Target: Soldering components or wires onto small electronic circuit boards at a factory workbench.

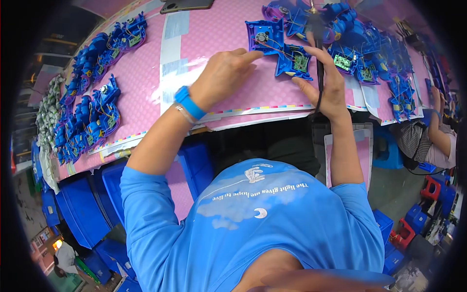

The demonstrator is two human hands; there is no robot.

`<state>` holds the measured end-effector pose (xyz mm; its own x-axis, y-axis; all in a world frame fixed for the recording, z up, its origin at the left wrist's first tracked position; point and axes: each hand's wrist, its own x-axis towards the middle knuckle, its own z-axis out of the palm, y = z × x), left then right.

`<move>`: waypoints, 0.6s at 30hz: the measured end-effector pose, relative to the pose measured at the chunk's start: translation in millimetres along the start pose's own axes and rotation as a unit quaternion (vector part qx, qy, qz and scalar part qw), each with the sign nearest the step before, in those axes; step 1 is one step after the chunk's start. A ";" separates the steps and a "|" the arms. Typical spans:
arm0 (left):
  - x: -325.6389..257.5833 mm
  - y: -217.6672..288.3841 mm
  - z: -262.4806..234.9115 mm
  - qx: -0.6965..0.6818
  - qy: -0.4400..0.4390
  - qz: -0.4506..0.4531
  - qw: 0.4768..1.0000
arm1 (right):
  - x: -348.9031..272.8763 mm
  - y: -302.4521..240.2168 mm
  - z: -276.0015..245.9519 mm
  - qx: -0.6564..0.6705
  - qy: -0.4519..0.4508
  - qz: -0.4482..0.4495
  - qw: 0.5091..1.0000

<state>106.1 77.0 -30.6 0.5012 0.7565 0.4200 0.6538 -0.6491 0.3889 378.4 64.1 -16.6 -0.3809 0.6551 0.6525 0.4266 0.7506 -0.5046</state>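
In front of me lies an opened blue plastic housing in two halves joined by thin wires. One housing half (265,36) carries a round speaker; the other, a housing half with a green circuit board (297,61), sits between the thumb and fingers of my right hand (330,90). My left hand (224,75) is closed, its index fingertip at the lower edge of the speaker half; whatever it pinches is hidden. A dark, blurred pen-like tool (318,29) with a black cord crosses in front of my right fingers; I cannot tell whether they hold it.
Several similar wired blue housings (343,61) crowd the right side, with more in curved rows (90,114) at left. A phone-like dark device (187,5) lies at the far edge. Pink sheeting (209,29) covers the table. Blue bins (82,214) stand below; another person's arm (438,126) shows at right.
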 end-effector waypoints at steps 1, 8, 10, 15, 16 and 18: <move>7.0 -0.6 10.8 0.010 0.014 0.001 1.000 | -1.2 4.4 2.4 0.005 -0.009 0.025 1.000; 29.4 -12.9 17.4 0.070 0.026 0.057 0.996 | -11.3 -0.3 13.7 -0.027 -0.024 0.046 0.998; 21.7 -4.1 7.3 0.100 0.006 0.060 0.993 | -11.0 -7.6 16.6 -0.048 -0.010 0.021 0.999; -5.6 27.0 -30.7 0.243 -0.055 0.069 0.966 | -8.2 -44.0 24.5 -0.045 -0.026 0.024 0.998; -9.3 28.5 -37.4 0.257 -0.057 0.055 0.963 | -7.1 -49.5 26.6 -0.016 -0.024 0.028 0.999; -19.1 23.7 -46.7 0.274 -0.063 0.038 0.959 | -6.2 -56.3 32.4 0.022 -0.022 0.020 0.999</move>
<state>85.5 43.5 9.0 0.6012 0.7345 0.3147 0.7950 -0.5895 -0.1429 330.2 20.6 -10.6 -0.4000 0.6875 0.6061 0.4065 0.7258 -0.5550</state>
